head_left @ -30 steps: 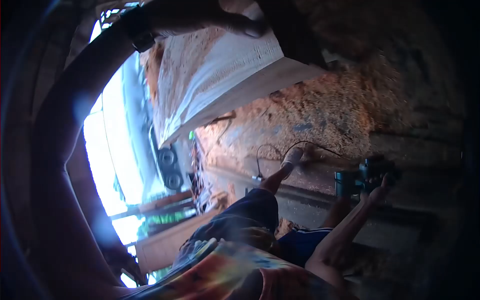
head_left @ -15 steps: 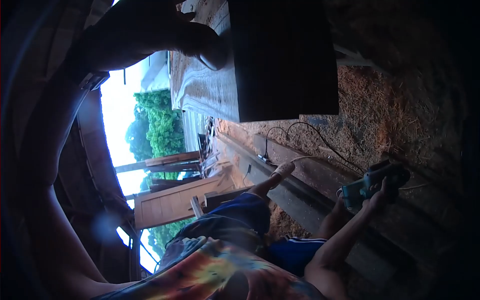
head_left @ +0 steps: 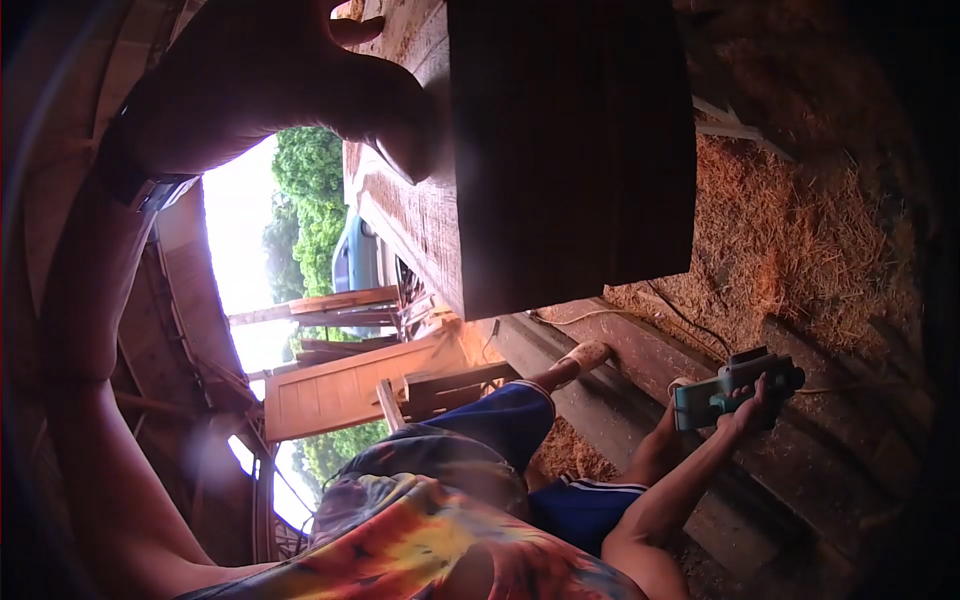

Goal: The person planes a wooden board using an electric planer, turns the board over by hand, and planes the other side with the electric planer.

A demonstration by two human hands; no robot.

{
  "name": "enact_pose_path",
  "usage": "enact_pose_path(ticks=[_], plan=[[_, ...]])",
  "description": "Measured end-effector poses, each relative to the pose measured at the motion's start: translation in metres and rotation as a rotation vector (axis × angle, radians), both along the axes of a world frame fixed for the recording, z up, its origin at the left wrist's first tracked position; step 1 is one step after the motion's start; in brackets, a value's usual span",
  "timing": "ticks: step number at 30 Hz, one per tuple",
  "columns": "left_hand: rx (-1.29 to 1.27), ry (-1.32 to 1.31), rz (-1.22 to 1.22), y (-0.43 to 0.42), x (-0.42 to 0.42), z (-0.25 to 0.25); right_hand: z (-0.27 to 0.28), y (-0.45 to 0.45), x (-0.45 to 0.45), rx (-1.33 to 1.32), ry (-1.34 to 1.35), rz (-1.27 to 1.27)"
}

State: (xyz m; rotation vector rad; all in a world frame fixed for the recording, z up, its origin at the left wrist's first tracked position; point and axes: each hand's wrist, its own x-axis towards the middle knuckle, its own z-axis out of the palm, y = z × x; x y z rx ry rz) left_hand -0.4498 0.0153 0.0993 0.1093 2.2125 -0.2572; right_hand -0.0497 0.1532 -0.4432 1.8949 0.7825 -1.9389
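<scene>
The view is turned sideways, with sky at the left and ground at the right. My left hand, dark against the light and wearing a wristwatch, rests on the pale upper face of a thick wooden timber. Its thumb and one finger lie apart; the other fingers cannot be made out. At lower right, my right hand wraps round a teal power tool, which looks like an electric planer. The planer is close to my bare lower leg and apart from the timber.
Wood shavings cover the ground. Beams lie by my foot, with a cord across them. A panelled wooden door and posts stand behind. Beyond are a parked vehicle and trees.
The view has shifted and brightened, with the timber's end now reaching lower in the frame. A vehicle has come into sight. My left hand stays on the timber, and my right still holds the planer.
</scene>
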Motion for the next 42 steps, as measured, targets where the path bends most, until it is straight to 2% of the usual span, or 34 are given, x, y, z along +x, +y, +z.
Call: enact_pose_path(ticks=[3,6,7,9,12,13,14,15,16,19,25,27,29,30,32,33,35,36,39,42], plan=[[0.009,-0.007,0.0,-0.004,0.0,-0.003,-0.005,-0.001,0.012,0.006,-0.017,0.035],[0.02,-0.002,-0.016,-0.008,-0.001,-0.001,-0.008,0.001,0.019,-0.119,0.13,-0.021],[0.025,0.0,-0.027,-0.01,-0.003,0.001,0.011,0.003,0.007,-0.202,0.084,-0.043],[0.065,0.03,-0.067,-0.019,-0.007,0.006,0.035,-0.007,-0.006,-0.086,0.107,-0.05],[0.169,0.12,-0.118,-0.046,-0.009,-0.001,0.07,-0.018,-0.029,0.26,0.174,-0.036],[0.192,0.149,-0.127,-0.056,-0.008,-0.005,0.075,-0.016,-0.032,0.243,0.127,-0.099],[0.211,0.172,-0.137,-0.063,-0.007,-0.007,0.084,-0.012,-0.033,0.106,0.075,-0.13],[0.22,0.194,-0.144,-0.07,-0.002,-0.007,0.072,-0.016,-0.022,0.101,0.033,-0.156],[0.236,0.221,-0.15,-0.076,0.002,-0.007,0.12,-0.007,-0.044,0.038,0.065,-0.226],[0.277,0.281,-0.16,-0.092,0.016,-0.004,0.185,0.009,-0.065,-0.029,0.163,-0.309],[0.354,0.388,-0.162,-0.104,0.034,0.004,0.28,0.049,-0.119,-0.021,0.253,-0.276],[0.391,0.423,-0.166,-0.103,0.037,0.006,0.295,0.066,-0.13,-0.018,0.255,-0.259],[0.452,0.471,-0.194,-0.092,0.041,0.009,0.297,0.075,-0.139,-0.018,0.28,-0.214],[0.479,0.509,-0.208,-0.08,0.05,0.019,0.292,0.086,-0.14,0.002,0.387,-0.133],[0.534,0.607,-0.237,-0.037,0.067,0.036,0.3,0.102,-0.156,0.087,0.337,0.054],[0.489,0.643,-0.235,-0.025,0.073,0.05,0.298,0.111,-0.164,0.03,0.353,0.117],[0.353,0.537,-0.157,-0.012,0.073,0.07,0.293,0.132,-0.18,-0.379,0.538,0.231],[0.254,0.638,-0.054,-0.008,0.094,0.077,0.296,0.127,-0.18,-0.263,0.46,0.266],[0.38,0.732,0.099,0.0,0.121,0.066,0.317,0.127,-0.19,0.01,0.285,0.361],[0.458,0.84,0.176,0.002,0.134,0.047,0.313,0.134,-0.195,-0.032,0.286,0.487]])
